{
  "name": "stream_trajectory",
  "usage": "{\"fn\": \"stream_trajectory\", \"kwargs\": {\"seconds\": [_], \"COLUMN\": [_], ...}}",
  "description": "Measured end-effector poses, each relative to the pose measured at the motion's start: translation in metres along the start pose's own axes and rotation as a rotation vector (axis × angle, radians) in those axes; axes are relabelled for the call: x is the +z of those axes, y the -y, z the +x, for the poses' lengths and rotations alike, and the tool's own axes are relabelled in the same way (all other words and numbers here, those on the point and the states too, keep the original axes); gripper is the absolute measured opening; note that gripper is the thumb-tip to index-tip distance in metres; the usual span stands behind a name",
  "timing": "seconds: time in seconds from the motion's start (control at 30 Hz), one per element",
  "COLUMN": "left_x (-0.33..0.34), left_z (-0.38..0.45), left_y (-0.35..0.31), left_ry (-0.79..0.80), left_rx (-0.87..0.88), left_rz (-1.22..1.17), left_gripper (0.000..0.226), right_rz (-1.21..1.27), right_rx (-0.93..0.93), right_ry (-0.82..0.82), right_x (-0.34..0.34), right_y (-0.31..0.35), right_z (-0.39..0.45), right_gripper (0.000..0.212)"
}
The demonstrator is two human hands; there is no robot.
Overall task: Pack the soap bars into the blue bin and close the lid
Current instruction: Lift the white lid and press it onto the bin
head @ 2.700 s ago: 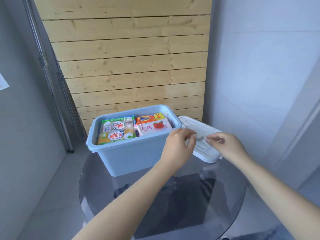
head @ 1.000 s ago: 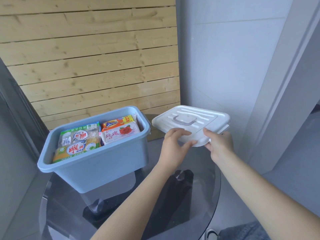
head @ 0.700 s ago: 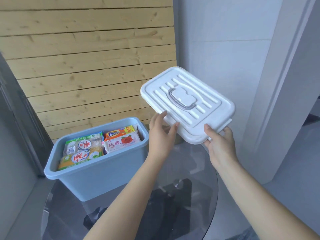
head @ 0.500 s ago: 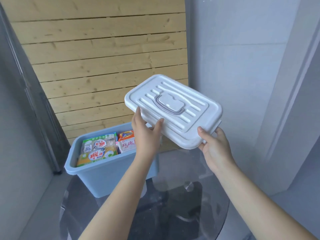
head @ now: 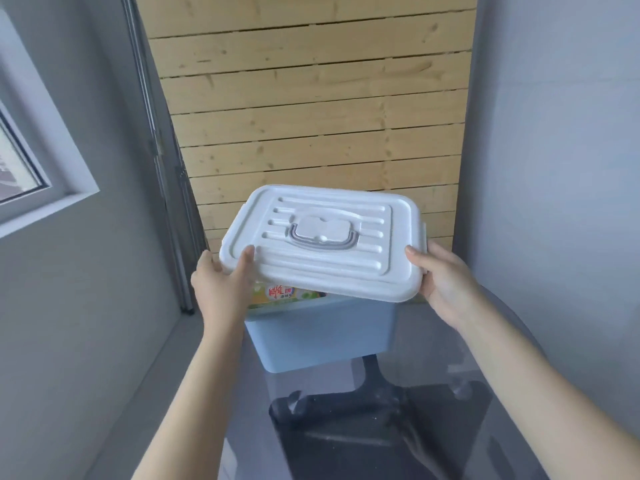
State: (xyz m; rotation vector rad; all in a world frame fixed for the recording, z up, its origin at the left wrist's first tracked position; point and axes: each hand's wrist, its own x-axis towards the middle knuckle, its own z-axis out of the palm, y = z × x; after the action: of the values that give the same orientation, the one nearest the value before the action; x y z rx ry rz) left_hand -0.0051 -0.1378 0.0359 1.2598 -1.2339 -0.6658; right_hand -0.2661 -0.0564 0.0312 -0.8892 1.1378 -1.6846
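Note:
The white lid (head: pixel 325 242) with a grey handle hovers just above the blue bin (head: pixel 322 336), tilted with its near edge raised. My left hand (head: pixel 221 282) grips the lid's near left corner. My right hand (head: pixel 441 278) grips its near right corner. Under the raised edge a strip of packaged soap bars (head: pixel 284 293) shows inside the bin; the rest of the bars are hidden by the lid.
The bin stands on a round glass table (head: pixel 433 393) with a dark base beneath. A wooden slat wall (head: pixel 304 109) is behind, grey walls on both sides, and a window frame (head: pixel 38 161) at the left.
Both hands lifted the lid from the table at the bin's right and carried it left over the bin. The lid now covers most of the soap bars.

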Motion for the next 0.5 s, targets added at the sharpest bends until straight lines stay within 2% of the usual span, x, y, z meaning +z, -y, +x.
{"fn": "stream_trajectory", "kwargs": {"seconds": [0.03, 0.13, 0.2, 0.27, 0.4, 0.5], "left_x": [-0.007, -0.017, -0.025, -0.029, -0.032, -0.033], "left_z": [0.003, 0.002, 0.007, 0.007, 0.001, -0.003], "left_y": [0.007, 0.022, 0.033, 0.038, 0.039, 0.035], "left_ry": [0.01, 0.085, 0.077, 0.052, 0.036, 0.06], "left_rx": [-0.034, -0.12, -0.131, -0.104, -0.065, -0.054], "left_rz": [0.019, 0.094, 0.19, 0.248, 0.329, 0.449], "left_gripper": [0.032, 0.043, 0.047, 0.05, 0.04, 0.038], "right_rz": [-0.071, -0.33, -0.453, -0.502, -0.56, -0.59], "right_rx": [-0.006, -0.052, -0.074, -0.072, -0.015, 0.05], "right_ry": [-0.014, -0.155, -0.2, -0.216, -0.226, -0.244], "right_x": [0.005, 0.01, 0.018, 0.021, 0.025, 0.023], "right_y": [-0.003, -0.006, -0.01, -0.011, -0.017, -0.02], "right_z": [0.005, 0.014, 0.021, 0.027, 0.035, 0.04], "right_gripper": [0.022, 0.014, 0.027, 0.037, 0.035, 0.045]}}
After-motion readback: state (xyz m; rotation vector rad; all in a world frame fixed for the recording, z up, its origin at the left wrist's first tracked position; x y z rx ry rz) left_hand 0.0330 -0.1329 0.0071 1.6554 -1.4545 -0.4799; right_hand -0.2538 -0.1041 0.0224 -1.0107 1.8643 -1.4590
